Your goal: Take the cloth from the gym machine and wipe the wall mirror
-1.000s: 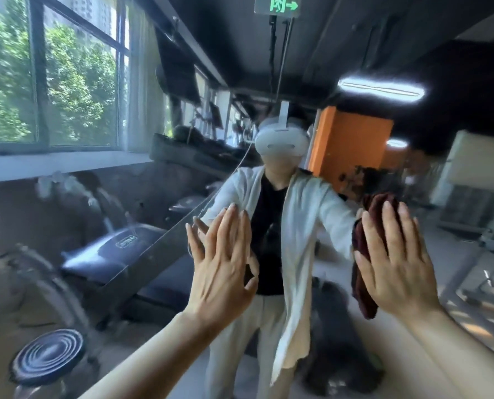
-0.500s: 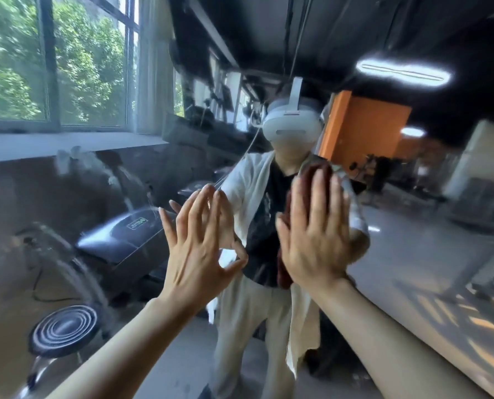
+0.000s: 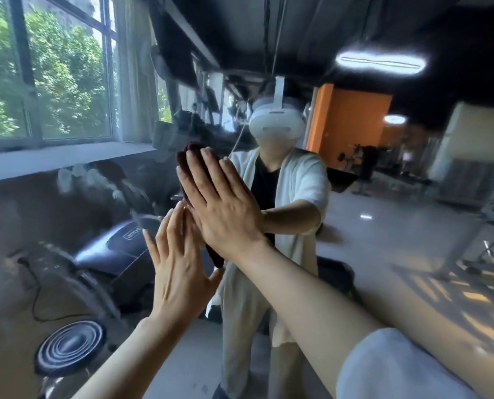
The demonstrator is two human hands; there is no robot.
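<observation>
The cloth (image 3: 188, 156), dark red, is off the gym machine and flat against the mirror (image 3: 413, 240), so the fetching part of the task is done and the wiping is under way. It sits under the right hand (image 3: 225, 203), whose fingers are straight and spread, palm pressing the cloth onto the glass; nothing is curled round it, the hand simply pushes it flat. Only the cloth's top edge shows above the fingertips and a strip hangs out below the wrist.

The left hand (image 3: 179, 260) is just below and to the left of the cloth, also flat and open against the glass, fingers straight, holding nothing; its fingertips lie close to the right hand's heel, and I cannot tell whether they touch.

How much glass has been covered cannot be read directly. Left of the cloth the mirror looks smeared and cloudy, with pale streaks under the reflected window (image 3: 53, 82), so I judge that side needs more passes. Right of the cloth the reflection of the floor and the orange wall (image 3: 352, 125) is clearer, though blur makes this uncertain. The areas above and well below the cloth show no sign either way. My estimate is mid-task: cloth in use, a good part of the mirror left.
</observation>
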